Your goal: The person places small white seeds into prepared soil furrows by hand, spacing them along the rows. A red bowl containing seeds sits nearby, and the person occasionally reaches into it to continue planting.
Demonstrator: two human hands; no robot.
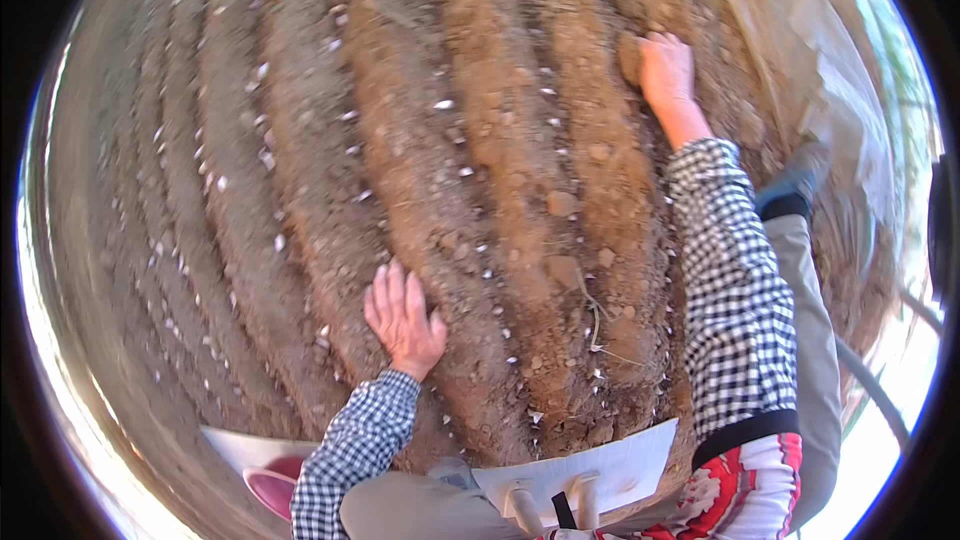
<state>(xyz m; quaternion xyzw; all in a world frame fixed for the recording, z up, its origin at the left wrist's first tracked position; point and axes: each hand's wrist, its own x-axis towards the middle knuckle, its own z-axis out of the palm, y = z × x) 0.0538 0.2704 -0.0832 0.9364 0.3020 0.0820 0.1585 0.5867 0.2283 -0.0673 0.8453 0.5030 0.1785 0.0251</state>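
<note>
My left hand (405, 320) rests palm down on the brown soil (420, 190), fingers stretched out and slightly apart, holding nothing. Farther off to the right, my right hand (667, 70) is closed with its fingers curled down at a soil ridge. A brown clod (630, 58) lies right beside its fingers; whether they grip anything is hidden. Rows of small white pieces, shaped like garlic cloves (443, 104), lie in the furrows between ridges. Both my arms wear black-and-white checked sleeves (735, 280).
Crumpled clear plastic sheeting (835, 110) covers the ground at the right, by my shoe (795, 180). A white board (590, 460) with wooden pegs lies close to me. Left of it is a dark red container (272, 488). Dry stalks (597, 325) and clods lie on a ridge.
</note>
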